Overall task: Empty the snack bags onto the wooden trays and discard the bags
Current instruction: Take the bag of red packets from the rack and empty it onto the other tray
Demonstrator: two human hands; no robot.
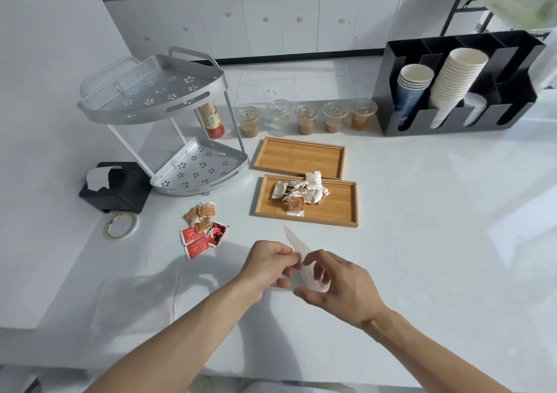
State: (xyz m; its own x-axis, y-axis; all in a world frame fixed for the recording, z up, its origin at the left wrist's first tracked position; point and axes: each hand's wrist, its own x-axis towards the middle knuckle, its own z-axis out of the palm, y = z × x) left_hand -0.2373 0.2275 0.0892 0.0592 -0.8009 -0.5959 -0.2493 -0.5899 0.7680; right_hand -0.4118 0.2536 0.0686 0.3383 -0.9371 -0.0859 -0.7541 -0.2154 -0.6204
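A clear empty snack bag (297,260) is held up over the white surface (422,211), pinched by the left hand (266,267) and the right hand (337,284). Just past it, the near wooden tray (337,211) holds wrapped snacks (301,192). The far wooden tray (298,157) is bare.

I see a smooth, glossy white counter (422,211) that throws back soft light. The two trays, far (298,157) and near (331,208), look like pale wood with a fine grain and a satin finish. On the near one lie crinkled foil-like wrappers (301,192). The bag (297,251) between my hands is thin clear plastic, slightly shiny. The rack (156,97) is matt grey metal, punched with holes. The cups (452,85) in the matt black holder (512,112) look like paper; the lidded ones (306,118) are clear plastic.
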